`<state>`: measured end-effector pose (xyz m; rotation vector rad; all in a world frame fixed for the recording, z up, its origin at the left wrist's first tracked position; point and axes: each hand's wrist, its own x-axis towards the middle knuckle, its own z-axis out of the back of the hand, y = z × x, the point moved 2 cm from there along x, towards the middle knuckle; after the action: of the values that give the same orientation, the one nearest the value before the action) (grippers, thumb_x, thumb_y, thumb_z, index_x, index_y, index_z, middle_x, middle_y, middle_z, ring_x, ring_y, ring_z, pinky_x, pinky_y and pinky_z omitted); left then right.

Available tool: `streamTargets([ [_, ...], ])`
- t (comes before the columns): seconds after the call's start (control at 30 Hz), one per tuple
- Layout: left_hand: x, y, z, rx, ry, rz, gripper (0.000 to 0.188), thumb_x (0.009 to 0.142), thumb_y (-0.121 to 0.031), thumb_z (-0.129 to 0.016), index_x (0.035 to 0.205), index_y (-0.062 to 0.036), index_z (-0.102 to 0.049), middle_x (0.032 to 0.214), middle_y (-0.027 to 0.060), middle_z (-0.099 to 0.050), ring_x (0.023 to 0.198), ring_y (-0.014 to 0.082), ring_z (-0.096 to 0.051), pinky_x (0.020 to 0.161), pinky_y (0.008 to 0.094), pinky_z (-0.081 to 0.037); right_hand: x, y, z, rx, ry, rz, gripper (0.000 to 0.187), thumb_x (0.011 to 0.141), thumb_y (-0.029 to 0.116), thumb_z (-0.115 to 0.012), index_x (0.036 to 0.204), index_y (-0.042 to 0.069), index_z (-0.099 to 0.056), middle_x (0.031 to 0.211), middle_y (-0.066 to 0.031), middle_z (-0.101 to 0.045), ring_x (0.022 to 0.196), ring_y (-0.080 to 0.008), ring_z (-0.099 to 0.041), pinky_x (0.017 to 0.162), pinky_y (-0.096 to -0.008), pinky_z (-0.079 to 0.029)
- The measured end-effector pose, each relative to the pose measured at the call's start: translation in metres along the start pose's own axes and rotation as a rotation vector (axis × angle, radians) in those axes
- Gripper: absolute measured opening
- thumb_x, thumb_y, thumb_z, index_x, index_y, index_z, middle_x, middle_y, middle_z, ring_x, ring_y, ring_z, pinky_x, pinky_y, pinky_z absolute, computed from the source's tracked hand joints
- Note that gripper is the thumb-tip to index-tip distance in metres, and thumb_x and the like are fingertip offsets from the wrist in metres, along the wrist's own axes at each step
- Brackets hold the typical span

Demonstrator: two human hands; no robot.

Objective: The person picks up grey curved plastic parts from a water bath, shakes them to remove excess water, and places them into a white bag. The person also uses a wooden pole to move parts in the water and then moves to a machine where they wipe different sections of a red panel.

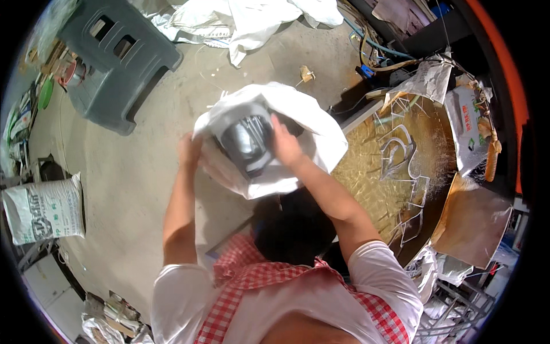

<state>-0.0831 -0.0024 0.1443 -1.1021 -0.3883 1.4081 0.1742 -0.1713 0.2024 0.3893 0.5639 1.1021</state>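
Note:
A white woven sack (321, 123) stands before me with its mouth spread wide. My left hand (191, 150) is closed on the left side of its rim, the fingers partly hidden by the fabric. Inside the opening is a glossy dark grey, rounded piece (247, 137) with ridged lines near its top; its exact kind is not clear. My right hand (285, 143) reaches over the sack's near right rim and grips this piece along its right edge. Whatever lies deeper in the sack is hidden.
A grey plastic stool (123, 49) lies tipped at the upper left. White sacks (252, 23) lie at the far side, and a filled sack (46, 207) sits far left. On the right, a vessel of yellowish water (366, 152) holds pale bent plastic strips (421, 195); cardboard (478, 221) is beside it.

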Motion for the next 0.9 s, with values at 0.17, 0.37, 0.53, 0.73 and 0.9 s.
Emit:
streamTargets([
  [0.17,-0.036,-0.075,0.0,-0.382,0.004,-0.02,0.018,0.084,-0.01,-0.053,0.096,0.0023,-0.058,0.082,0.0029,-0.059,0.07,0.0078,-0.052,0.062,0.0214,-0.043,0.011,-0.015,-0.02,-0.009,0.292,0.065,0.066,0.079,-0.003,-0.039,0.138,0.017,-0.016,0.108,-0.0269,-0.051,0.091,-0.0387,-0.057,0.08,-0.0426,-0.045],
  [0.37,-0.055,-0.078,0.005,-0.144,0.018,-0.167,0.02,0.086,-0.011,-0.053,0.101,0.0021,-0.057,0.084,0.0006,-0.057,0.074,0.0071,-0.049,0.066,0.0208,-0.041,0.053,0.004,-0.056,-0.088,0.405,-0.237,0.061,0.08,0.0,-0.041,0.137,0.006,-0.018,0.12,-0.0268,-0.044,0.101,-0.0358,-0.053,0.086,-0.0407,-0.043],
  [0.53,-0.051,-0.058,-0.002,0.032,-0.05,-0.433,0.033,0.086,-0.015,-0.056,0.114,0.0003,-0.048,0.093,0.0093,-0.057,0.083,0.0158,-0.052,0.073,0.0291,-0.043,0.034,0.033,-0.022,-0.209,0.184,-0.161,0.082,0.076,0.038,-0.061,0.136,0.003,-0.018,0.123,-0.0217,-0.042,0.11,-0.0366,-0.045,0.091,-0.0424,-0.039],
  [0.73,-0.113,-0.101,-0.005,0.142,-0.108,-0.746,0.046,0.085,-0.006,-0.054,0.125,0.0039,-0.033,0.12,0.0217,-0.041,0.111,0.0321,-0.044,0.092,0.0384,-0.038,-0.076,0.013,0.093,0.36,-0.011,0.228,0.034,0.081,0.021,-0.056,0.112,0.006,-0.054,0.102,-0.0142,-0.059,0.093,-0.0298,-0.057,0.082,-0.0368,-0.045],
  [0.9,-0.146,-0.094,-0.013,0.272,-0.185,-0.864,0.052,0.078,-0.012,-0.063,0.124,-0.0004,-0.04,0.13,0.0248,-0.034,0.118,0.0381,-0.037,0.096,0.0452,-0.03,-0.223,-0.072,0.141,0.359,-0.594,-0.266,0.025,0.084,0.018,-0.053,0.106,0.006,-0.056,0.098,-0.0146,-0.06,0.09,-0.0295,-0.057,0.078,-0.0365,-0.045],
])
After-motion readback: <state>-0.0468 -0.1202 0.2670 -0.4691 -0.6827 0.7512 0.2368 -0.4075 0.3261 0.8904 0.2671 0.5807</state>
